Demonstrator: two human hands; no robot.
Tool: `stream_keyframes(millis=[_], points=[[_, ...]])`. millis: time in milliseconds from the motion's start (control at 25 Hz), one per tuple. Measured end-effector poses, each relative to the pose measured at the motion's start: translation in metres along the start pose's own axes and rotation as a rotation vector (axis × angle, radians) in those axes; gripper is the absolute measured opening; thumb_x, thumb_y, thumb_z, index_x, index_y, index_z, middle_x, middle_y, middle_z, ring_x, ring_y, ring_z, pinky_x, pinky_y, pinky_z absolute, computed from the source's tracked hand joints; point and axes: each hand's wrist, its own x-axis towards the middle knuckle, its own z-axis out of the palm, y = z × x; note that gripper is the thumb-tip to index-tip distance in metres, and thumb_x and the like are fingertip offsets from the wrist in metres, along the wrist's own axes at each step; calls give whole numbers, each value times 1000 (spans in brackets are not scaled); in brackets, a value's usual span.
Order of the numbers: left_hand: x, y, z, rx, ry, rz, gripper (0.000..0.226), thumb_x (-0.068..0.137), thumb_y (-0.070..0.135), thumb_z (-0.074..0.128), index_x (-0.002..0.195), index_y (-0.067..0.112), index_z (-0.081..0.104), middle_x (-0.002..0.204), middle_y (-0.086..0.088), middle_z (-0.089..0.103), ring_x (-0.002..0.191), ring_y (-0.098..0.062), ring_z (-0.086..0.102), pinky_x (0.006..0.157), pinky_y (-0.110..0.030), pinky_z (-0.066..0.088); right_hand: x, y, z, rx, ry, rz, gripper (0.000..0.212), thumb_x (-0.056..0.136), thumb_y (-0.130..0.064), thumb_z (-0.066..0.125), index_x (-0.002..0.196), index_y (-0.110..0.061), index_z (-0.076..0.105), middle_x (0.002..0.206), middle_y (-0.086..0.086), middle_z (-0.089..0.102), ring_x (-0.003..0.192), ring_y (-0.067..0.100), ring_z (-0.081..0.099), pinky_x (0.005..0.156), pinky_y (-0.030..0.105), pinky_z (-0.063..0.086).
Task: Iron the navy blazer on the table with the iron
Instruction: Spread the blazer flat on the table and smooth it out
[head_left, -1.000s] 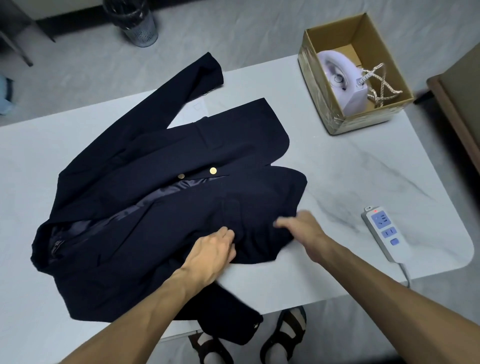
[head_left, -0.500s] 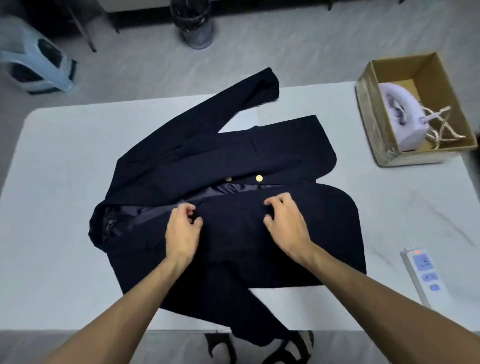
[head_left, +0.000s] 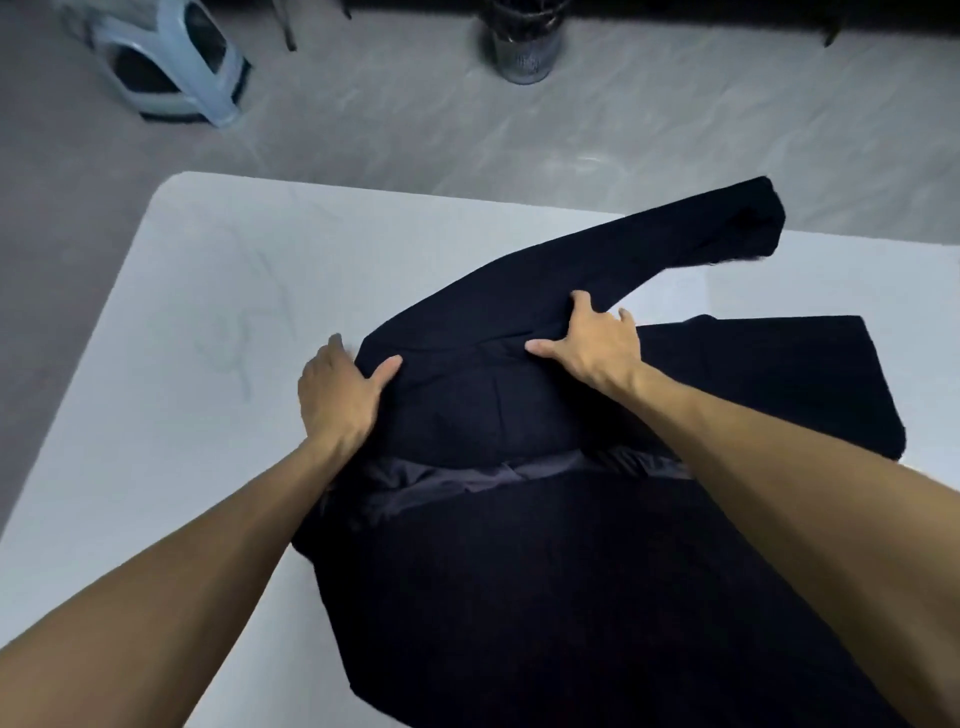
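Left grip (head_left: 337, 400), right grip (head_left: 597, 348) on navy blazer (head_left: 571, 571), sleeve (head_left: 649, 260) toward far right

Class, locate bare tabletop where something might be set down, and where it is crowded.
Bare: the broad left stretch of table, up to the navy blazer; a strip beyond its sleeve. Crowded: centre, blazer under left hand and right hand.

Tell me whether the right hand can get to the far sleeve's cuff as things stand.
Probably yes: the right hand rests on that sleeve of the blazer, and nothing lies on it between hand and cuff. It may need a stretch.
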Motion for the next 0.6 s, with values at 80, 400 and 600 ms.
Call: stream_keyframes(millis=[80,400,600], points=[[28,3,-1,-78,-201,-98,64,88,65,56,124,12,54,122,-6,63,109,-29,59,93,-42,47,16,-15,8,225,-115,230,89,83,-78,42,133,-5,44,119,12,63,113,33,57,96,40,40],[46,0,3,-379,-180,34,24,87,41,69,89,21,55,84,9,66,81,-15,64,70,-33,51,70,-18,-7,1094,-123,615,8,93,-7,54,85,-5,55,66,6,51,25,5,42,33,13,34],[45,15,3,-441,62,55,26,92,37,66,103,19,52,105,-2,60,95,-25,59,81,-40,49,67,-17,-12,883,204,41,13,96,-24,50,84,-20,50,71,-2,59,63,13,61,59,28,55]])
